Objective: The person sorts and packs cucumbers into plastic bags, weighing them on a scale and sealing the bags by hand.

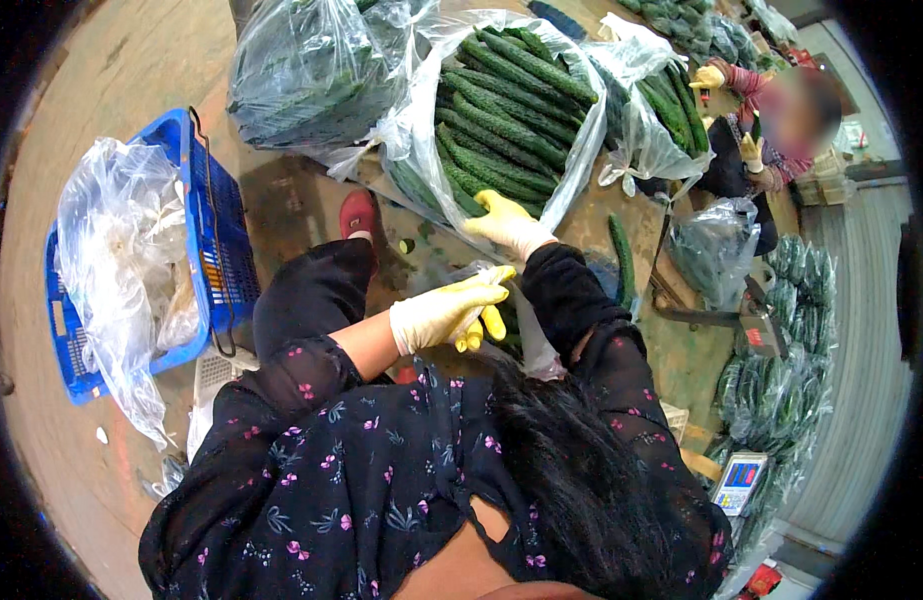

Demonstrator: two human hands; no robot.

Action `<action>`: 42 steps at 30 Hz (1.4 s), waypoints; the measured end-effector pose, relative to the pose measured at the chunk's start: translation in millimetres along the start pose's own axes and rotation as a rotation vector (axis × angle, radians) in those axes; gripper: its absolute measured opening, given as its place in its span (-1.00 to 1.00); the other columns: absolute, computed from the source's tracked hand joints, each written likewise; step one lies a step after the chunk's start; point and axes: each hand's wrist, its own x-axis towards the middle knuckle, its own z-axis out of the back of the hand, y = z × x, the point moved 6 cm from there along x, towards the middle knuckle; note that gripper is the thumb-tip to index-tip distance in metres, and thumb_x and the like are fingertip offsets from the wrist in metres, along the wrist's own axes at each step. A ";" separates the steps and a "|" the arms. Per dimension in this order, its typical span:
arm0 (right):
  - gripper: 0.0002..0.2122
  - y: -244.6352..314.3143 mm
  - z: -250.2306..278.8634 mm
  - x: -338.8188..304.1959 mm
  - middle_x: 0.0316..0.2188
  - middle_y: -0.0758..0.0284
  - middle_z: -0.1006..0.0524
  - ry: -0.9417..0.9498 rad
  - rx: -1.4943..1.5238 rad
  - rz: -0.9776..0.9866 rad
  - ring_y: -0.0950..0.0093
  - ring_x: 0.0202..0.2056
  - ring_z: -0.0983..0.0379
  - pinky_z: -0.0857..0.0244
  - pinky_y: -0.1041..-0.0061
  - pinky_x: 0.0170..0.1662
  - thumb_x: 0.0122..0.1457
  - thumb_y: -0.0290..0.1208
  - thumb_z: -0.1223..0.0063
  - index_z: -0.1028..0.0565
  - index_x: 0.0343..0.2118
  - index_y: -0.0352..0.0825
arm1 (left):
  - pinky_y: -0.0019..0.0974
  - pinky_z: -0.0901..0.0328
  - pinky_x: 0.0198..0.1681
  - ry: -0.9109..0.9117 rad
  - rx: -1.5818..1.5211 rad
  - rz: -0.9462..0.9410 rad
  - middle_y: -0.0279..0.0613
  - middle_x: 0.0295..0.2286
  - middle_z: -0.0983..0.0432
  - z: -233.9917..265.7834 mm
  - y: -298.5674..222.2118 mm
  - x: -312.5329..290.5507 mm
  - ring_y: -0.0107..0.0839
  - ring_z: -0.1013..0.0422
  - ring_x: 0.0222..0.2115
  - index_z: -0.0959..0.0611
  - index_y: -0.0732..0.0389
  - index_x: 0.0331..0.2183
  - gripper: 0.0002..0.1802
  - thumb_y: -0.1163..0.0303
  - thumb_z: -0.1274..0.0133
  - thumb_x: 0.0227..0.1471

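Observation:
Both hands wear pale gloves with yellow fingers. My right hand (pixel 514 226) is at the near edge of a large clear plastic bag (pixel 578 185), its fingers closed around the near end of a cucumber (pixel 465 200). Long dark green cucumbers (pixel 506 110) lie stacked in that opened bag. Closer to my body, my left hand (pixel 446 312) is held in the air with its fingers apart, and nothing shows in its grasp. Below the hands, a clear plastic bag (pixel 533 335) with something green in it is partly hidden by my arms.
A blue crate (pixel 196 215) holding crumpled clear plastic stands at left. Another filled bag (pixel 311 80) is at the back left. One loose cucumber (pixel 621 260) lies right of my right arm. Bagged cucumbers (pixel 766 390) and a scale (pixel 739 483) line the right; a co-worker (pixel 771 120) sits beyond.

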 end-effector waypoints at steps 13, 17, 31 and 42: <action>-0.54 -32.3 73.9 13.6 -0.17 0.17 -0.48 -0.202 -0.568 -0.049 0.23 -0.12 -0.40 -0.27 0.34 -0.04 -0.18 -0.28 -0.12 -0.45 -0.12 -0.26 | -0.50 -0.22 -0.69 0.001 0.082 -0.024 -0.16 -0.50 -0.48 1.3 -3.8 0.3 -0.51 -0.31 -0.72 0.04 -0.05 0.19 -0.26 0.02 0.13 0.08; -0.53 1.6 51.0 15.1 -0.22 0.11 -0.48 -0.301 -0.625 -0.085 0.23 -0.13 -0.41 -0.29 0.31 -0.07 -0.20 -0.28 -0.16 -0.42 -0.13 -0.26 | -0.50 -0.22 -0.69 0.009 0.031 -0.015 -0.16 -0.50 -0.48 4.1 1.0 -0.6 -0.50 -0.31 -0.72 0.05 -0.06 0.20 -0.26 0.04 0.13 0.08; -0.73 -5.2 50.1 -71.7 -0.54 0.37 -0.47 -0.089 0.870 0.193 0.57 -0.54 -0.36 -0.24 0.62 -0.43 -0.02 -0.35 -0.04 -0.46 -0.25 -0.35 | -0.45 -0.26 -0.69 0.011 0.010 -0.029 -0.03 -0.47 -0.49 13.3 -4.4 2.7 -0.40 -0.38 -0.69 -0.06 -0.13 0.18 -0.29 -0.06 0.13 0.06; -0.61 -7.8 86.5 -213.1 -0.42 0.31 -0.47 -0.325 1.250 0.340 0.53 -0.36 -0.38 -0.25 0.56 -0.21 0.07 -0.32 -0.04 -0.35 -0.10 -0.47 | -0.47 -0.24 -0.71 -0.042 0.035 -0.068 -0.02 -0.49 -0.50 11.3 -5.7 -1.4 -0.40 -0.37 -0.71 -0.15 -0.13 0.15 -0.32 -0.08 0.12 0.02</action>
